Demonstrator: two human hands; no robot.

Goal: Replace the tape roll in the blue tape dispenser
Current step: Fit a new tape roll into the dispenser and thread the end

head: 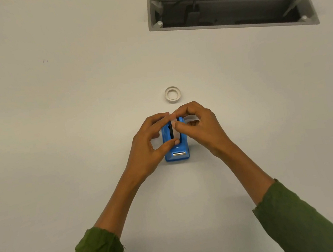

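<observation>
Pinching the tape roll [174,129] in the blue dispenser [177,154], left hand [149,145] and right hand [199,125] both curl around it.

Spare roll [172,94] behind dispenser [177,154]

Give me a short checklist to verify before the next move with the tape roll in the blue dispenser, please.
1. Blue plastic tape dispenser stands flat on the white table: ok.
2. Left hand grip on the translucent tape roll: ok, thumb and fingers pinch it.
3. Right hand grip on the roll's top: ok.
4. Roll fully seated in the dispenser: cannot tell, fingers hide it.
5. Metal cutter blade free of tape: ok.
6. White empty tape ring lies apart, behind the dispenser: ok.
</observation>
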